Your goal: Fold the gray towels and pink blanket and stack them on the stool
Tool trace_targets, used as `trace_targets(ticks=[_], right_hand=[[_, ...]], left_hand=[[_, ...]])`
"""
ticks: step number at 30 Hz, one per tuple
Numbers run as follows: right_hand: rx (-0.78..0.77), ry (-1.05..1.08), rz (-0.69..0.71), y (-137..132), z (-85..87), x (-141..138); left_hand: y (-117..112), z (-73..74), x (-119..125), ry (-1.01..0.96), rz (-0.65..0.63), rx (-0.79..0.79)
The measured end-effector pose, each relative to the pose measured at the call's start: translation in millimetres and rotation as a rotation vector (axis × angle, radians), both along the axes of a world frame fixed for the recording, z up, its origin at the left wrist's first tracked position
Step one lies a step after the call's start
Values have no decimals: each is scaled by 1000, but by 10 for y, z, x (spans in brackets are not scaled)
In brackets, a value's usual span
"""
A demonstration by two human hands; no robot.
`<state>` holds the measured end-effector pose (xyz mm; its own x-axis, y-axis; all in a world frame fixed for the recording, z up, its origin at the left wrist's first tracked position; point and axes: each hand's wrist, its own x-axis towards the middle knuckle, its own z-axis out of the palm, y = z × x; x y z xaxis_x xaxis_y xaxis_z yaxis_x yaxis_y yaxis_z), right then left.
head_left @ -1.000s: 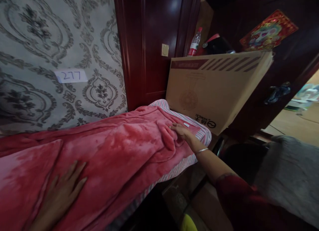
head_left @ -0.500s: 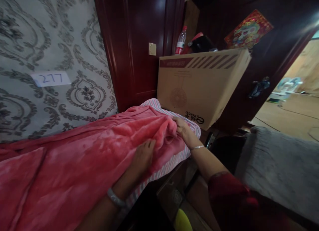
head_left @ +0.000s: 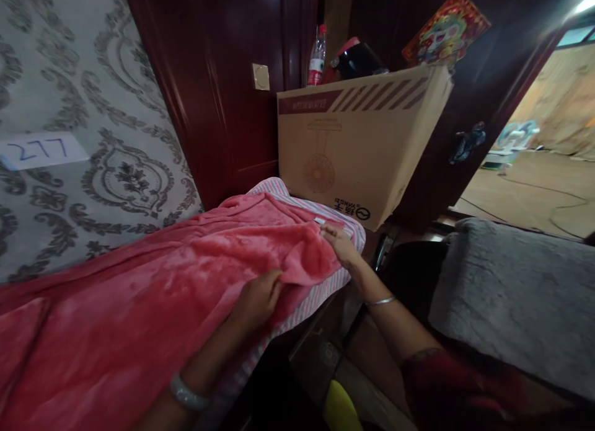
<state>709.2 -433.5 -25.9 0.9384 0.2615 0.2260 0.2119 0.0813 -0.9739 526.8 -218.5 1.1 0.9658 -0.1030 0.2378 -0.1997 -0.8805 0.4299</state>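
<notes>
A fluffy pink-red blanket (head_left: 162,282) lies spread over a bed that has a striped sheet (head_left: 320,288). My left hand (head_left: 258,297) grips the blanket's near edge, fingers curled into the fabric. My right hand (head_left: 339,244) pinches the blanket's far corner, beside a small white tag (head_left: 319,221). A bangle sits on each wrist.
A big cardboard box (head_left: 357,139) stands at the bed's end, with a bottle (head_left: 317,57) and dark items behind it. Patterned wallpaper bears a label "277" (head_left: 39,151). A dark wooden door frame (head_left: 223,90) rises behind. A grey furry cover (head_left: 515,307) lies on the right.
My left hand moved from flat on the blanket at the near left up to its edge and closed on it. My right hand drew the bunched corner out flat. The view swung right.
</notes>
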Motion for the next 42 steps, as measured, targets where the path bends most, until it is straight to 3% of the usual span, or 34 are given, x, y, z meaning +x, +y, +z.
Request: trace_targets(ticks=[3, 8, 13, 16, 18, 21, 23, 25, 28, 30, 32, 39, 42], right_hand=[[-54, -57, -133, -98, 44, 124], [-151, 28, -190, -176, -154, 139], [-206, 74, -144, -208, -287, -14], [-229, 41, -110, -150, -125, -3], [-207, -20, -112, -50, 114, 101], [-97, -238, -149, 127, 478, 323], [-103, -305, -167, 188, 557, 428], [-180, -242, -180, 165, 451, 458], [-247, -111, -218, 10, 101, 413], [-240, -53, -236, -118, -105, 369], [-209, -11, -235, -233, -227, 321], [-85, 204, -160, -483, -483, -22], [-6, 265, -163, -518, -602, -158]], left_hand=[[-139, -77, -102, 138, -154, 213], [-205, -80, -115, 175, -94, 364], [-198, -139, -100, 172, -95, 437], [-164, -86, -73, 197, -53, 442], [-118, 68, -37, 193, 53, 461], [-41, 365, 25, 3, 309, 521], [-12, 451, 51, -120, 339, 559], [-14, 374, 57, -89, 174, 578], [-48, 67, 52, 75, -72, 573], [-73, -114, 55, 146, -58, 569], [-90, -201, 64, 171, 0, 565], [-49, -169, 45, 172, 5, 478], [1, -107, 66, 183, -68, 364]])
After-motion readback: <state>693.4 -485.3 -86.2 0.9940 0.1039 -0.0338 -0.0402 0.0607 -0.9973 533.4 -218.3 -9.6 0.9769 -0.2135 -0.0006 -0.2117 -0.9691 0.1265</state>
